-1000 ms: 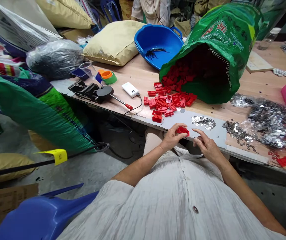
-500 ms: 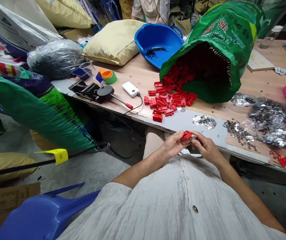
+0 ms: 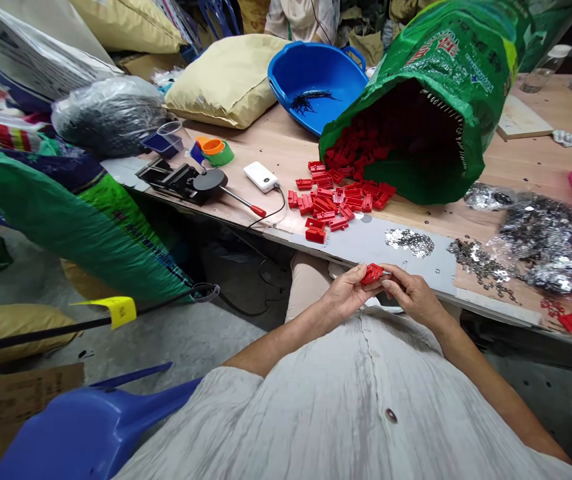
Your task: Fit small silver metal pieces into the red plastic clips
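Over my lap, just in front of the table edge, my left hand (image 3: 350, 288) is closed round a red plastic part (image 3: 372, 273). My right hand (image 3: 410, 291) pinches at the right end of that part; whether a small piece sits between its fingertips is too small to make out. Beyond the hands a heap of similar red plastic parts (image 3: 327, 211) spills from the mouth of a green woven sack (image 3: 429, 190) lying on its side. A small pile of shiny flat metal pieces (image 3: 410, 243) lies on the grey board, right of the heap.
Darker metal pieces (image 3: 481, 267) and a clear bag of metal pieces (image 3: 541, 243) lie to the right. Further left are a black lever tool (image 3: 186, 181), a white power bank (image 3: 261, 177) and a blue basin (image 3: 311, 67). A person (image 3: 303, 20) sits across the table (image 3: 251, 143).
Both hands stay in nearly the same place on the red part, with only slight finger movement. The camera view has shifted very slightly.
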Demonstrator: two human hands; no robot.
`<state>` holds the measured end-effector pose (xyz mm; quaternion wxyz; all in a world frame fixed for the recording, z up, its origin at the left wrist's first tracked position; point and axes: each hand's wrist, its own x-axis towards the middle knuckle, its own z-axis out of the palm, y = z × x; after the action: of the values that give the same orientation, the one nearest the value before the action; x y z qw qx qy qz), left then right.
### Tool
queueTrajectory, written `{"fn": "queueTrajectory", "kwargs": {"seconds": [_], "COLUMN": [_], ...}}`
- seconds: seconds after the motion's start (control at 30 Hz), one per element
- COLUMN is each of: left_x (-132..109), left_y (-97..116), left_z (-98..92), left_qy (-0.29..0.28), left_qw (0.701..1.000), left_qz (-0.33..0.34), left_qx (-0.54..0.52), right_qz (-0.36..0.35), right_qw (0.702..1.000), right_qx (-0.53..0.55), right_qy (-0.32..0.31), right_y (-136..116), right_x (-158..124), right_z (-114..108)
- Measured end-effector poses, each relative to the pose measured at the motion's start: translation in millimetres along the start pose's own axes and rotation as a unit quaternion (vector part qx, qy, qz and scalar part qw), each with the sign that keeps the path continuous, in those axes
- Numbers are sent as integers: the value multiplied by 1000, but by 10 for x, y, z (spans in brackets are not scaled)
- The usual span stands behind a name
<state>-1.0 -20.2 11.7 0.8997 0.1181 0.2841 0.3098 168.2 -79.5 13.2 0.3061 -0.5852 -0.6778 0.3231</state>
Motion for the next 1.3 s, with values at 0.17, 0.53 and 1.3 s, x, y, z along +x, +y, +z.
{"fn": "queueTrajectory", "kwargs": {"seconds": [0.17,0.53,1.3], "left_x": [12,110,-156], "left_y": [-42,-145,130], "left_z": [-75,-355,-579], "left_qy": [2,68,44], "left_qw": [1000,995,937], "left_qz": [2,-62,71], "left_qx": [-6,32,338], "right_qz": [6,70,355], "right_qw": [999,997,857], "right_qx": [-41,11,-205], "right_qy": [31,36,313], "right_y": [2,243,1646], "right_x": [-7,-180,-1296], "right_z": [47,206,146]}}
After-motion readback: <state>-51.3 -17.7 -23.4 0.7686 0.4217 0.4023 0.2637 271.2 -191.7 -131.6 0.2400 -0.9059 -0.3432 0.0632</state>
